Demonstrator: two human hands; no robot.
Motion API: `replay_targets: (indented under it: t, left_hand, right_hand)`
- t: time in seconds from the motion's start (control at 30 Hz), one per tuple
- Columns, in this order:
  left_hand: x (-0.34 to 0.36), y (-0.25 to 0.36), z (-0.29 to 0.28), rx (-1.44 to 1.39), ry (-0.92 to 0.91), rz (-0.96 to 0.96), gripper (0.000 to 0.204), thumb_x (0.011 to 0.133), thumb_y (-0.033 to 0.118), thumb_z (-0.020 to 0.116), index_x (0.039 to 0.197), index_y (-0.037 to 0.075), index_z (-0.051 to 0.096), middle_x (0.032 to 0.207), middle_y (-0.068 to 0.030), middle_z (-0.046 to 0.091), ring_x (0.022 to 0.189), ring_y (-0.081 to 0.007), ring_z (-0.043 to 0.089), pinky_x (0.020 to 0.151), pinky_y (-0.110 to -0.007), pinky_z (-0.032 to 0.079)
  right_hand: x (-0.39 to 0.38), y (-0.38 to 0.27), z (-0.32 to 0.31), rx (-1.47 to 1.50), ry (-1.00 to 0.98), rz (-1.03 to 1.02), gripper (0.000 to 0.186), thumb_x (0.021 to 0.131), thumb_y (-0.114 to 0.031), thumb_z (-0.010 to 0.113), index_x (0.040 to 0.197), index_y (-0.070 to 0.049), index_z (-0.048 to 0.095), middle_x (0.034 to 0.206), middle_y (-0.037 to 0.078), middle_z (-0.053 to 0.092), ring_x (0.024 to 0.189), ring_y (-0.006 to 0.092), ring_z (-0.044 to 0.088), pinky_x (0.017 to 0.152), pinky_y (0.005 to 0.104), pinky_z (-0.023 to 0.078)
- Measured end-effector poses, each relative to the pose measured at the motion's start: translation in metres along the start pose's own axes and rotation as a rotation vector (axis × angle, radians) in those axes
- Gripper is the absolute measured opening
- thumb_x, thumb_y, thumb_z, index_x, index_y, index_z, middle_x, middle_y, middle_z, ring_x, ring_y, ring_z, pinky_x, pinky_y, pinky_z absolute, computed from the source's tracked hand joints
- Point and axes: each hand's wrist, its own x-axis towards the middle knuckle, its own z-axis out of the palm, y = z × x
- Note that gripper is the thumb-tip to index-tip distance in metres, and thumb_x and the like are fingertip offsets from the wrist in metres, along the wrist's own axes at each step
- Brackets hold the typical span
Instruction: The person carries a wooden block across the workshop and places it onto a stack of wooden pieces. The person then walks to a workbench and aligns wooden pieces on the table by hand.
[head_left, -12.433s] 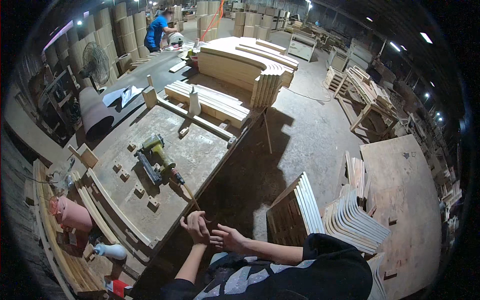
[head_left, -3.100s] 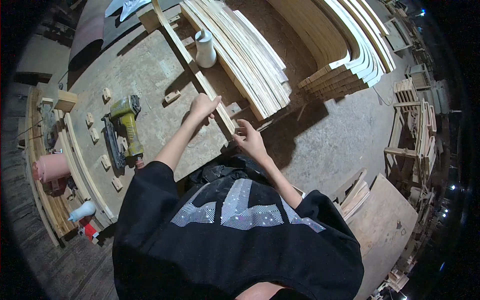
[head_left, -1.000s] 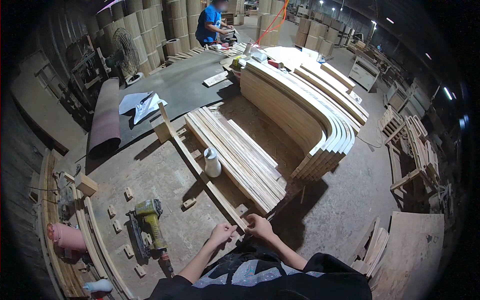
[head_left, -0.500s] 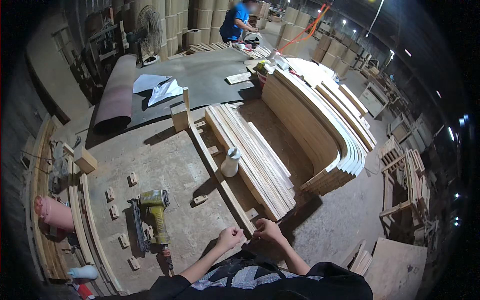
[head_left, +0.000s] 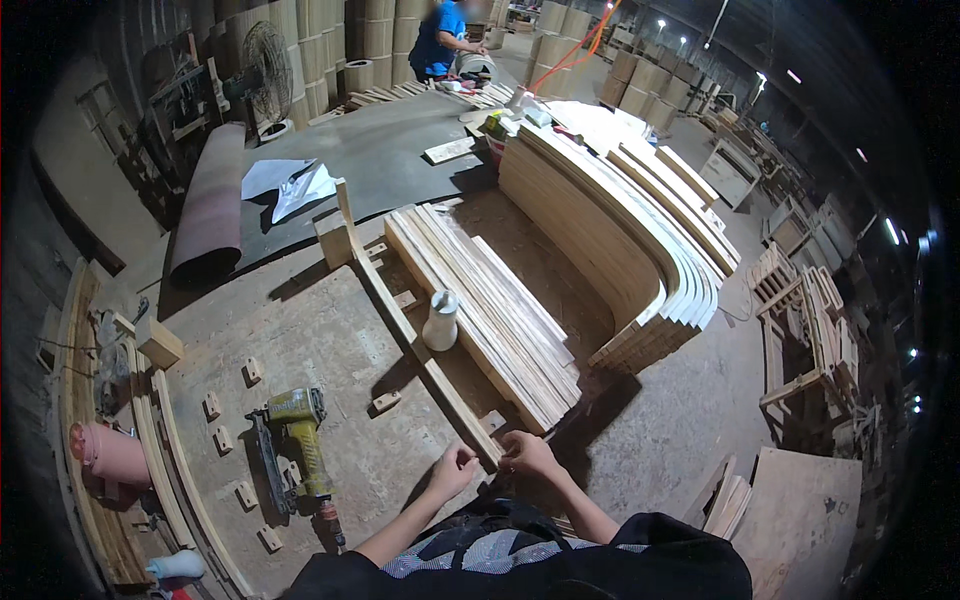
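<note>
A long, narrow wooden strip (head_left: 440,383) runs across the bench toward me, its far end bent upward beside a wood block (head_left: 333,240). At its near end, my right hand (head_left: 532,457) has its fingers closed at the strip's edge. Just left of that end is my left hand (head_left: 452,472), fingers curled in; whatever they may hold is hidden. A white bottle (head_left: 440,322) with a narrow top stands right of the strip, by a stack of straight wooden slats (head_left: 490,320). On the bench to the left lies a green nail gun (head_left: 305,440) with a hose fitting.
Several small drilled wood blocks (head_left: 222,439) are scattered around the nail gun. Tall curved wooden pieces (head_left: 590,235) are stacked at the right. A rolled sheet (head_left: 210,205) and a fan (head_left: 265,80) stand at the back left. Another person (head_left: 440,40) works at the far end. A pink container (head_left: 110,452) is at the left.
The whole view has shifted slightly, so the bench appears further left. My left hand's fingers have loosened a little and turned; the right hand stays at the strip's near end.
</note>
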Motion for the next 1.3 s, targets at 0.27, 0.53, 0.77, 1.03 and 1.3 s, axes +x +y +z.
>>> replay_targets:
  t: [0.27,0.53,0.77,1.03,1.3]
  left_hand:
    - [0.001,0.007,0.047,-0.346,0.254,0.189,0.077,0.074,0.008,0.054,0.127,0.002,-0.002,0.132,-0.0219,0.004,0.125,-0.0261,0.004,0.101,-0.033,0.006]
    - [0.000,0.019,0.085,-0.484,0.264,0.053,0.075,0.073,0.006,0.049,0.129,0.004,-0.001,0.133,-0.0194,0.010,0.122,-0.0242,0.015,0.098,-0.031,0.014]
    - [-0.016,0.024,0.089,-0.359,0.289,-0.025,0.065,0.074,0.008,0.049,0.126,0.001,0.010,0.131,-0.0206,0.015,0.122,-0.0255,0.017,0.099,-0.032,0.014]
    - [-0.012,0.056,0.060,-0.366,0.448,-0.193,0.050,0.080,0.013,0.046,0.122,-0.001,0.023,0.124,-0.0195,0.030,0.113,-0.0231,0.033,0.091,-0.030,0.028]
    - [0.010,0.019,0.089,-0.450,0.428,-0.082,0.060,0.080,0.014,0.043,0.128,0.003,0.010,0.129,-0.0170,0.020,0.117,-0.0250,0.027,0.095,-0.032,0.023]
  right_hand:
    - [-0.011,0.002,0.004,-0.002,0.095,-0.075,0.039,0.061,-0.024,0.061,0.096,-0.008,0.053,0.079,0.011,0.061,0.072,0.0267,0.059,0.064,0.0354,0.046]
    - [-0.012,0.010,0.011,0.003,0.212,-0.233,0.037,0.062,-0.018,0.058,0.098,-0.011,0.051,0.074,0.015,0.059,0.069,0.0326,0.057,0.062,0.0414,0.045]
    - [-0.013,0.017,0.010,0.028,0.169,-0.277,0.047,0.061,-0.017,0.059,0.105,-0.013,0.045,0.072,0.014,0.059,0.065,0.0311,0.058,0.058,0.0419,0.046]
    - [-0.008,0.032,0.017,0.098,0.207,-0.311,0.043,0.063,-0.020,0.061,0.103,-0.014,0.047,0.068,0.010,0.060,0.062,0.0286,0.058,0.055,0.0406,0.045]
    - [-0.005,0.035,0.015,0.111,0.179,-0.336,0.043,0.063,-0.020,0.062,0.102,-0.013,0.047,0.067,0.012,0.059,0.063,0.0296,0.057,0.055,0.0413,0.045]
